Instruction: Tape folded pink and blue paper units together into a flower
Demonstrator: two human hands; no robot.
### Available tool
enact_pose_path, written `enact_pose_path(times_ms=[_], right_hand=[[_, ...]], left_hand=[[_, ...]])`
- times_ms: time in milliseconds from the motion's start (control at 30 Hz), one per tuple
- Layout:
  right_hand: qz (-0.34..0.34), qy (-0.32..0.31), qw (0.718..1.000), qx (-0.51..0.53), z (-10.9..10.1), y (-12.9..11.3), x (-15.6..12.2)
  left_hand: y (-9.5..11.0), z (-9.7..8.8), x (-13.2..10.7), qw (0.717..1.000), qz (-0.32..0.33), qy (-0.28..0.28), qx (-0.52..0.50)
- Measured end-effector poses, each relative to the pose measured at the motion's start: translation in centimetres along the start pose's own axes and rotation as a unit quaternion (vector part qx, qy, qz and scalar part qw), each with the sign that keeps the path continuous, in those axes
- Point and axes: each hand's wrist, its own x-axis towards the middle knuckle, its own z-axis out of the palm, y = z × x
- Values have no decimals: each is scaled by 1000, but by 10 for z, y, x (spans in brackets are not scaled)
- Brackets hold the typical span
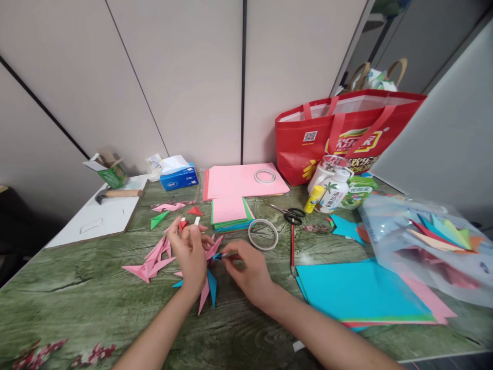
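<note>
My left hand (189,259) is closed, its fingers curled, with a small white strip (197,220) at the thumb tip. Its lower fingers reach beside a pink and blue folded paper piece (211,288) whose points spread over the table. My right hand (248,270) pinches a small blue point of that piece between thumb and forefinger. Part of the folded paper is hidden behind my left hand. To the left lie several pink folded pieces (148,264), a green folded piece (158,220) and a red one (195,210).
Behind stand stacked coloured squares (231,216), pink sheets (239,180) and a tissue box (179,177). Tape rolls (263,248), scissors (293,216), a pencil (292,246) and a glue stick (314,199) lie rightward, with blue sheets (358,293), a plastic bag (431,252) and a red bag (300,149). A hammer (119,193) is left.
</note>
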Motion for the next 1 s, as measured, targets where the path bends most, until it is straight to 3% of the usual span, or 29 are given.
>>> enact_pose_path(times_ms=[67,133,433,700,833,1000], right_hand=[[-77,1,994,-74,-3,3,0],[-110,-16,987,-114,-5,4,-1],[-193,-80,964,-163,-14,6,-2],[-146,-25,982,-116,-4,7,-2],[-100,17,992,-79,-2,3,0],[-33,18,999,-11,-1,-2,3]], left_hand=[[-4,-1,2,997,-59,-33,26],[-6,-1,4,992,-97,-70,33],[-5,0,7,986,-122,-82,76],[-2,2,4,991,-106,-70,46],[-4,0,2,996,-59,-56,47],[1,0,-3,998,-11,-46,41]])
